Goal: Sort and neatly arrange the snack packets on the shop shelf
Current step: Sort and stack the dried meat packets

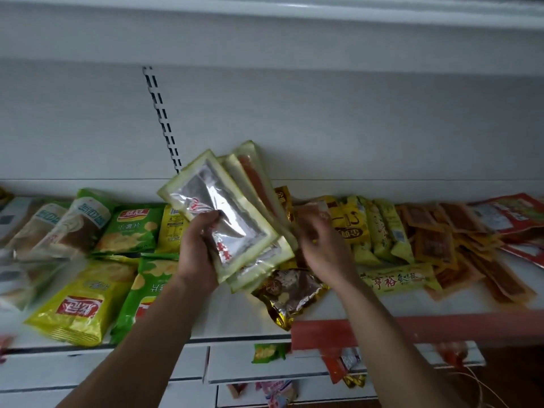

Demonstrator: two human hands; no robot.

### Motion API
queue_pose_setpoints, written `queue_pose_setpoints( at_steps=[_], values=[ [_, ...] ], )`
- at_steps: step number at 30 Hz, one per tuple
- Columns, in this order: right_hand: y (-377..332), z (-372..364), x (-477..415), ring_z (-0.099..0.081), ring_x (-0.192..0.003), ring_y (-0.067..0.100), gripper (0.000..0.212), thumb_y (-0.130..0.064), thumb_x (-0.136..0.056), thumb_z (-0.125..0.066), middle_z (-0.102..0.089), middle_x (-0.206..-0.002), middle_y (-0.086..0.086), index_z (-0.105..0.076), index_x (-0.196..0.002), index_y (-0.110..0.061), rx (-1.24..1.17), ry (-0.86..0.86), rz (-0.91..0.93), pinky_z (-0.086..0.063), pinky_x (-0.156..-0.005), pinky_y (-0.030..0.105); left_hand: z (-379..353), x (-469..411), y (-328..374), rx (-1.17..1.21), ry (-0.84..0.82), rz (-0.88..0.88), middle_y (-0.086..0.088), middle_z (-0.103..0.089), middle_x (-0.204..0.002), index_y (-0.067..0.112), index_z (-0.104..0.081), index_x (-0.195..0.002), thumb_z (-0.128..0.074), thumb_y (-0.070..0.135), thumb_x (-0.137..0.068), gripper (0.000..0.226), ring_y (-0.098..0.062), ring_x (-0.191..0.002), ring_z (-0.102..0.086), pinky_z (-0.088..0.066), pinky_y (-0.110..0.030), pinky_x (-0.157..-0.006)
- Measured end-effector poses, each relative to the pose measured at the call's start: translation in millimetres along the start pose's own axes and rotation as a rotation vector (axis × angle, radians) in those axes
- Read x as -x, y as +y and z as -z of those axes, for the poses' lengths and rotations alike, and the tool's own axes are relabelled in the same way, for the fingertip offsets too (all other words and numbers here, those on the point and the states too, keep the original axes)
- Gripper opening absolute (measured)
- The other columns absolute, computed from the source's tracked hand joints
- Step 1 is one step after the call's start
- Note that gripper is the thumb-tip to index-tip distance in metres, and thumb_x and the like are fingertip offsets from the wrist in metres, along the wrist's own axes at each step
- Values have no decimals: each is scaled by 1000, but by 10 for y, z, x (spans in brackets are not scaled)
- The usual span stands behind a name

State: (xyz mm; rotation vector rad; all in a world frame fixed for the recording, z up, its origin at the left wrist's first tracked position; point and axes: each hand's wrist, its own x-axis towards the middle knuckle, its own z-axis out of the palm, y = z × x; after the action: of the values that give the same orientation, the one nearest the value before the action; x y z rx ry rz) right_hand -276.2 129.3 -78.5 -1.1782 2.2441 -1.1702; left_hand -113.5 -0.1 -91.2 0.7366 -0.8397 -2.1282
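My left hand (196, 245) grips a stack of flat silver packets with pale green borders (232, 207), held up above the middle of the white shelf (232, 316). Right of the stack, my right hand (321, 242) has its fingers curled beside the stack's right edge, over a small packet that is too blurred to make out. A gold and brown foil packet (290, 293) lies on the shelf under both hands. Green and yellow chip bags (79, 304) lie to the left. Yellow packets (368, 228) and orange-brown flat packets (441, 240) lie to the right.
The white back panel carries a slotted upright (162, 119). A higher shelf (265, 30) runs overhead. A red price strip (382, 331) edges the shelf's front on the right. Lower shelves below hold a few stray packets (268, 351).
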Motion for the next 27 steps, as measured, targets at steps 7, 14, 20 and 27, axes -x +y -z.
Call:
queue_pose_setpoints(
  at_steps=[7, 14, 20, 27],
  values=[
    [143, -378, 151, -45, -121, 24, 63, -60, -78, -65, -53, -128, 0, -57, -129, -24, 699, -103, 184, -39, -94, 36, 101, 3, 214, -20, 45, -67, -9, -73, -76, 11, -72, -82, -59, 21, -83, 17, -26, -68, -72, -58, -34, -60],
    [208, -637, 121, -29, -144, 36, 63, -66, -87, -40, -41, -152, 11, -59, -133, -27, 637, -38, 436, -17, -113, 64, 203, 87, 251, 15, 72, -77, -11, -74, -91, 16, -79, -83, -54, 26, -86, 27, -31, -82, -73, -59, -42, -69],
    [262, -593, -162, -19, -147, 26, 54, -50, -95, -40, -32, -157, 1, -44, -145, -29, 805, -110, 301, 1, -118, 52, 205, 122, 239, 0, 64, -59, -10, -75, -89, 16, -80, -83, -54, 27, -85, 28, -30, -81, -73, -58, -39, -68],
    [278, -450, -256, -52, -115, 22, 26, -33, -97, -50, -66, -120, -9, -74, -106, -27, 690, 125, 292, -22, -103, 38, 195, 158, 234, -240, 45, 159, -15, -72, -78, 10, -75, -80, -71, 25, -67, 20, -29, -64, -70, -57, -34, -58]
  ],
)
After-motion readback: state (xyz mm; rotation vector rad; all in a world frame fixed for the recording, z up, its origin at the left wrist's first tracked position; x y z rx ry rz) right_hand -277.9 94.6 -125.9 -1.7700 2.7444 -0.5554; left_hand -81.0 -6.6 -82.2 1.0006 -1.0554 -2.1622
